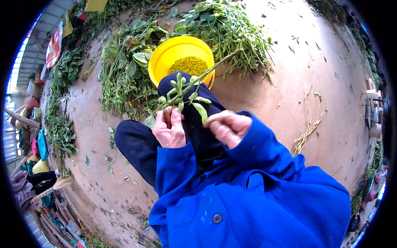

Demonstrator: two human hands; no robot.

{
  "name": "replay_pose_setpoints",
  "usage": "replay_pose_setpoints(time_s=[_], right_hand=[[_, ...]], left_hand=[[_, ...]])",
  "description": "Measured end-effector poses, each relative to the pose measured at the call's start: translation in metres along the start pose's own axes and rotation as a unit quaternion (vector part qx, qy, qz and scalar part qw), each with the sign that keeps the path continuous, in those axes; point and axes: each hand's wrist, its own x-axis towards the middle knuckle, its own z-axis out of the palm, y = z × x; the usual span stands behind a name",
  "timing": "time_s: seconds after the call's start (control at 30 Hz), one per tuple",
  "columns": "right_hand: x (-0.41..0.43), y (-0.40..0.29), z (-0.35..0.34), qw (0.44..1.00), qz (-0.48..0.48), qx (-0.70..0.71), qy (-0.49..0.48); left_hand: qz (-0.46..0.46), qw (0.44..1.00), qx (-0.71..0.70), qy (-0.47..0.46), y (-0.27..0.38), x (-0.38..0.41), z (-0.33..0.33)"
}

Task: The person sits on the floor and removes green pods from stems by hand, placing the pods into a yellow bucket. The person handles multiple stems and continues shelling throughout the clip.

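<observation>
Pinched in my left hand (170, 130) is a green soybean stalk (206, 73) that slants up to the right over my dark trouser leg. Several plump pods hang from it around my fingers. My right hand (229, 126) has its thumb and fingers on the tip of one large green pod (201, 112), whose upper end lies by the stalk; I cannot tell if it is still joined. Beyond my knee stands a yellow plastic bucket (161, 57), with a layer of picked pods (189, 65) on its bottom.
Heaps of cut soybean plants lie left of the bucket (127, 68) and behind it on the right (229, 28). Dry straw (308, 133) and scattered leaves lie on the earthen-coloured floor (263, 96). A broom (59, 184) and bags crowd the left edge.
</observation>
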Motion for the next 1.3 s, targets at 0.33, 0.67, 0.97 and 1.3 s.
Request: replay_pose_setpoints(time_s=[0.33, 0.67, 0.97, 1.3], right_hand=[[0.044, 0.041, 0.047, 0.994, 0.07, 0.089, 0.011], [0.056, 0.042, 0.047, 0.875, 0.272, 0.399, -0.039], [0.056, 0.041, 0.047, 0.935, 0.218, 0.281, -0.014], [0.059, 0.041, 0.037, 0.914, 0.216, 0.34, -0.053]], left_hand=[[0.006, 1.0, -0.022, -0.019, 0.009, -0.005, -0.009], [-0.046, 0.987, -0.146, -0.046, 0.015, -0.015, -0.01], [0.249, 0.945, 0.202, -0.068, 0.001, -0.014, -0.023], [0.164, 0.962, 0.198, -0.088, 0.008, -0.019, -0.023]])
